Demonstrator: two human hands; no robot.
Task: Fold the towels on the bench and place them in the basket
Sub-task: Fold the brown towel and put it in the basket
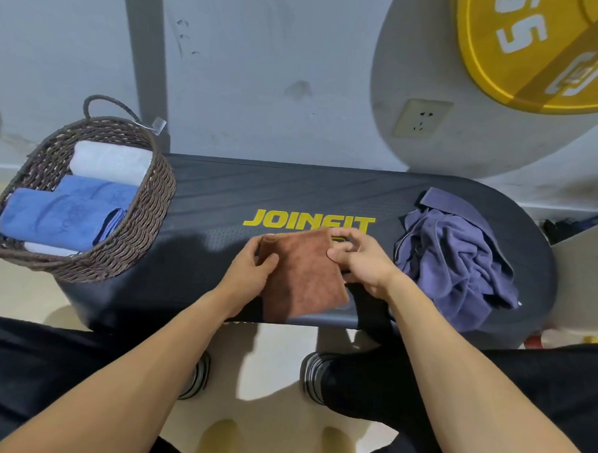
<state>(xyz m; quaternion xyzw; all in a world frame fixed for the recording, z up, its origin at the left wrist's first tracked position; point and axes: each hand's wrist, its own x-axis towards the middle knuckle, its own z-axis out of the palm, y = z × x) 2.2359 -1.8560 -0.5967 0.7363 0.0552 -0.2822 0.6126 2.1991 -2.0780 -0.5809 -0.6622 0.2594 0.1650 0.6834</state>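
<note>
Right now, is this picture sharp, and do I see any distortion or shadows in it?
Head view: wide-angle lens bends the bench edge and wall lines; mostly sharp, slight softness on the left hand and right hand holding the brown towel; soft shadow falls left of the hands, toward the basket.

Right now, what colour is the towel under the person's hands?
Rusty brown. The brown towel shows clearly in the head view, both hands on its edges.
</note>
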